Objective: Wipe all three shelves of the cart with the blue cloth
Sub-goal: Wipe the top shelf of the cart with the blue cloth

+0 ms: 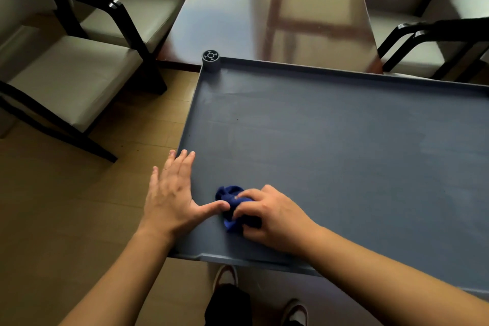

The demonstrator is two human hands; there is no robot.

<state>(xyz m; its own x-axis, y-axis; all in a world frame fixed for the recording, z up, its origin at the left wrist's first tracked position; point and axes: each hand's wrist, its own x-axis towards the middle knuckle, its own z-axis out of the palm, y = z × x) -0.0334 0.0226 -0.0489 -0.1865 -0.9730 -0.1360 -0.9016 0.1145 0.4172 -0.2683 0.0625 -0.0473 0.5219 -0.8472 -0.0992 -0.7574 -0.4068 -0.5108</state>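
Observation:
The cart's grey top shelf (330,135) fills the right half of the view, with a low raised rim. A crumpled blue cloth (229,197) lies on it near the front left corner. My right hand (270,216) is closed over the cloth and presses it onto the shelf. My left hand (173,193) lies flat with fingers spread over the shelf's left rim, its thumb reaching toward the cloth. The two lower shelves are hidden beneath the top one.
A round post cap (211,57) marks the cart's far left corner. A glossy wooden table (277,2) stands just beyond the cart. Cream chairs with black frames sit at left (74,79) and right (428,34). My shoes (226,276) show below the cart's front edge.

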